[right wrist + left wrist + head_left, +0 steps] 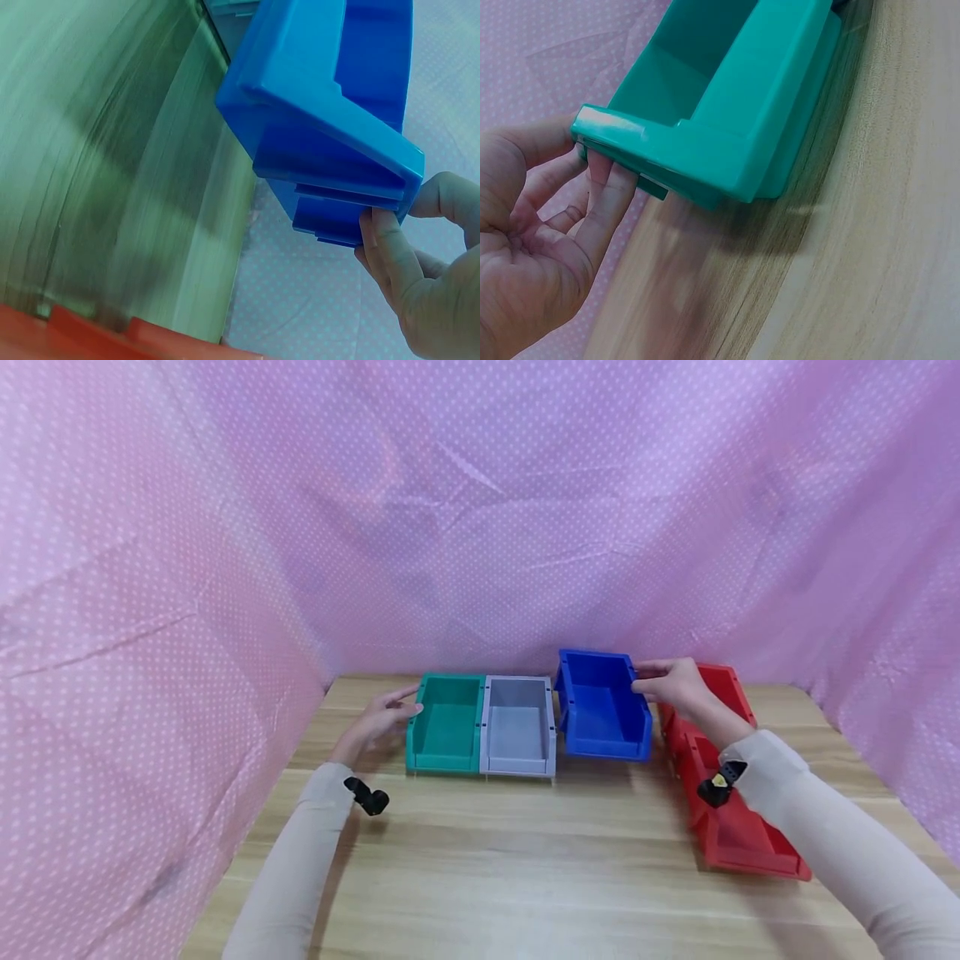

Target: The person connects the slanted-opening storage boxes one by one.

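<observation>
My left hand (381, 720) is at the left side of a green storage bin (447, 762). In the left wrist view its thumb lies at the rim and its fingers press under the lip from outside, pinching the wall. A grey storage bin (517, 766) stands side by side with the green one. With my right hand (675, 683) I pinch the right wall of a blue storage bin (602, 714), thumb at the rim and fingertips against the outer ribs (337, 217). The blue bin is tilted and held up off the table, right of the grey bin.
Several red storage bins (742, 835) stand in a row along the right side of the wooden table (480, 877), partly behind my right forearm. Pink dotted cloth (465, 568) hangs around the back and both sides of the table.
</observation>
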`<act>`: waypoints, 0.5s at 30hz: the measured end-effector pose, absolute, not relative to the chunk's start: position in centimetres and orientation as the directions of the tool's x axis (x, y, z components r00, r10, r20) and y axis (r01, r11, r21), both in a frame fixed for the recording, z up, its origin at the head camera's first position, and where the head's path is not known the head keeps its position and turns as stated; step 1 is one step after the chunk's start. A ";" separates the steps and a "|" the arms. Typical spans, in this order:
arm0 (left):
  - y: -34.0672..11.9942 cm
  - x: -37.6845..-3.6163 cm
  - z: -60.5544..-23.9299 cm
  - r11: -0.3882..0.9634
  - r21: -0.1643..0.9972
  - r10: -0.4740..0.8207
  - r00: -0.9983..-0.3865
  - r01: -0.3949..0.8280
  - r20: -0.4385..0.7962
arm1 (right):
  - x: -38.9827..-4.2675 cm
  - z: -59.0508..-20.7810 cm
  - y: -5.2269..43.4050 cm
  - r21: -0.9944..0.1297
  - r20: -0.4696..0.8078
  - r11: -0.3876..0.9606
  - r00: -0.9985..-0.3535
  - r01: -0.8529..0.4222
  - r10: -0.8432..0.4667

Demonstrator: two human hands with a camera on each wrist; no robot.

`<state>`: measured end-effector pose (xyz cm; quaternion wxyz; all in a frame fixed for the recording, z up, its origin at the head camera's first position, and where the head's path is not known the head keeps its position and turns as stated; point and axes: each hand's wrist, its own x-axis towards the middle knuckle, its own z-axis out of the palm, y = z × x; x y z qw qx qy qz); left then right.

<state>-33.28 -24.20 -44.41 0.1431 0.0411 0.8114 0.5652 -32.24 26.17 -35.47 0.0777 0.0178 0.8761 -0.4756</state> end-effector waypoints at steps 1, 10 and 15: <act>-24.3 -33.3 -44.4 0.359 0.929 0.228 -0.957 -0.091 -0.182 | -32.2 -35.4 26.1 -0.830 -0.156 0.547 -0.987 0.106 -0.044; -24.4 -33.3 -44.6 0.339 0.938 0.253 -0.953 -0.075 -0.168 | -32.1 -36.0 25.5 -0.833 -0.136 0.544 -0.990 0.100 -0.026; -24.3 -33.1 -44.5 0.329 0.941 0.250 -0.953 -0.084 -0.173 | -31.9 -36.2 25.4 -0.837 -0.132 0.539 -0.991 0.099 -0.024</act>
